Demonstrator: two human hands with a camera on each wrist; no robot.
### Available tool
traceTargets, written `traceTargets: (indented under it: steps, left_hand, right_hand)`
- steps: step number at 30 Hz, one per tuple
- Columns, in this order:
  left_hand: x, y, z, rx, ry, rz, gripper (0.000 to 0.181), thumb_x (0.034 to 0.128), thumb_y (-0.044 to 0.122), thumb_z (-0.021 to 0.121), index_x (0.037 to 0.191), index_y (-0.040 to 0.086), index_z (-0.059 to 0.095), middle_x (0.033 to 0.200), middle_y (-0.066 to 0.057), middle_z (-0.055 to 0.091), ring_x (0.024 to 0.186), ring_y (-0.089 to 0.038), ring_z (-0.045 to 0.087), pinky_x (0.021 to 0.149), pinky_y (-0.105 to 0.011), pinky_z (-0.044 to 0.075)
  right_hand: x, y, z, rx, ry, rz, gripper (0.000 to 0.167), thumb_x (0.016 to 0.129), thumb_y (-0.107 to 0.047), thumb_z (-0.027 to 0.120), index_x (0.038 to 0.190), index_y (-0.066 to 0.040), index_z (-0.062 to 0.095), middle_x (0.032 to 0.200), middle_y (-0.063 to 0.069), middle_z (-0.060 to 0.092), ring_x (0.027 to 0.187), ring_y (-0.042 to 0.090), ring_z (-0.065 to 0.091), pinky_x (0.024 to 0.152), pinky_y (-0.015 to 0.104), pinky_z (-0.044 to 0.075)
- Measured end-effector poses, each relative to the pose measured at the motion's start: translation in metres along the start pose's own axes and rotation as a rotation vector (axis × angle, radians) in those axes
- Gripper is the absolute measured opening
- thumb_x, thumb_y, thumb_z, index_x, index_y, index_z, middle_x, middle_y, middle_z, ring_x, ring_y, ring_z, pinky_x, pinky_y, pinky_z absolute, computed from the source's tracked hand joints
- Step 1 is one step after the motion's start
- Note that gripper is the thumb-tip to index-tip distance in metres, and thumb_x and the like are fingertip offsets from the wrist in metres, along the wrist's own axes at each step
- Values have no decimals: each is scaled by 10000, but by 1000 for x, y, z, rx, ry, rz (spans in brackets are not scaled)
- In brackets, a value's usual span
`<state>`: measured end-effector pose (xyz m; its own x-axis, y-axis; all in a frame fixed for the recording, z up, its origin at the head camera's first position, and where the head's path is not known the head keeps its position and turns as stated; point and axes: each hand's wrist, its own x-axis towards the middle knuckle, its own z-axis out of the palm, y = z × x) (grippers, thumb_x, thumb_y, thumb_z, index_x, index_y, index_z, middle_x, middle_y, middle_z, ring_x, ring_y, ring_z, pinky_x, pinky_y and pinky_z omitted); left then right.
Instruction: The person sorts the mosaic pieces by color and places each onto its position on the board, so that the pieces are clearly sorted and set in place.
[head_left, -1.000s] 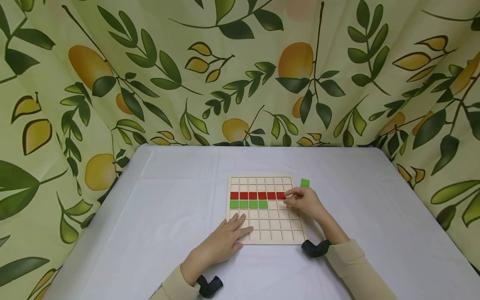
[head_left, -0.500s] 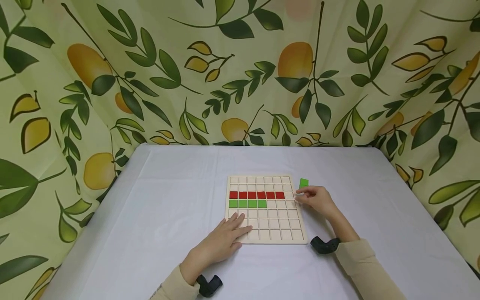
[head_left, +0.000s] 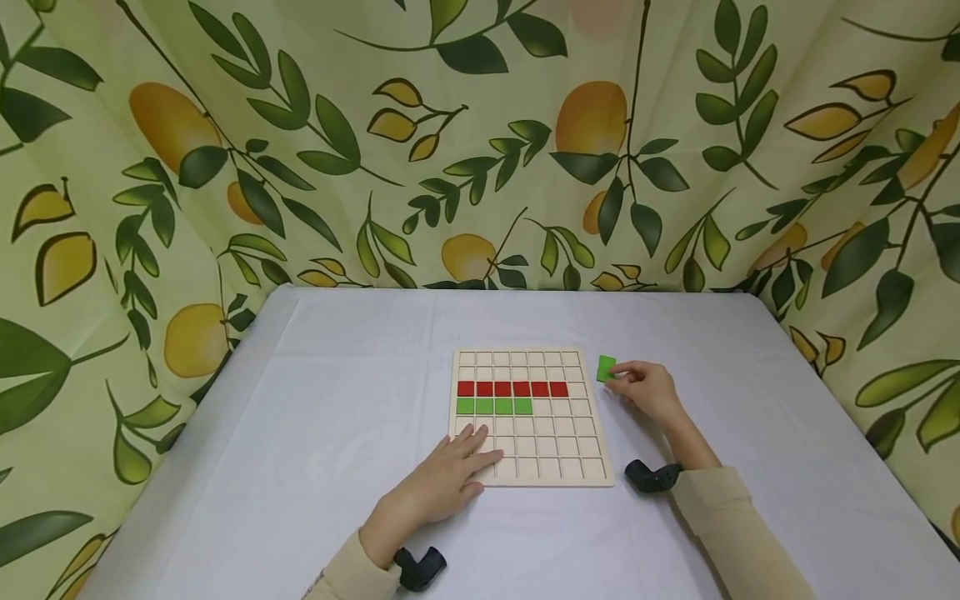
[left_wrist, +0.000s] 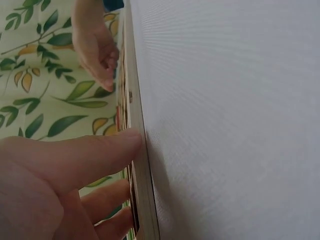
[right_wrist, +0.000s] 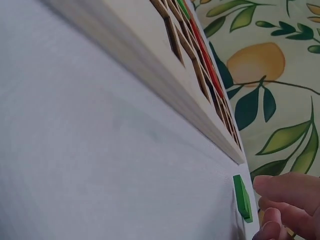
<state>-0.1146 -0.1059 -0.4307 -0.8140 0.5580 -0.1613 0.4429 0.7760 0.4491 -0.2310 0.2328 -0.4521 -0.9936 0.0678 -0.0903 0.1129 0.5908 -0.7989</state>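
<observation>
A light wooden grid board [head_left: 551,470] lies flat on the table. Red square tiles [head_left: 502,389] fill most of one row, and several green tiles [head_left: 495,406] sit in the row nearer the person. The left hand [head_left: 442,479] rests with spread fingers on the board's near left corner, its thumb [left_wrist: 117,150] against the front edge. Right of the board lies a loose green tile [head_left: 606,368]; whether it is one or two overlapping pieces I cannot tell. The right hand [head_left: 648,392] is beside it, fingers bent; the right wrist view shows its thumb [right_wrist: 280,189] just apart from the tile.
A white cloth [head_left: 322,367] covers the table. Behind and at the sides hangs a curtain [head_left: 465,183] printed with fruit and leaves. Black devices [head_left: 422,570] are worn at both wrists.
The right hand has moved off the board's right edge, right and slightly away from the person, to the loose green tile. The left hand and the tiles on the board have stayed put.
</observation>
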Motion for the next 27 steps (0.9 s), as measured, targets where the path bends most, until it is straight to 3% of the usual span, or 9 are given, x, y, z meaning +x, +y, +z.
traceTargets:
  steps: [27]
  left_hand:
    - [0,-2,-2,-15,-15,5,474,953,170,564,1419,225,493,1595,-104,306,1508,-314,235,1196,-564,255]
  right_hand:
    - [7,3,1,5,-25,92,379,826,-69,706,1151,106,620,594,-100,481,520,38,455,484,186,415]
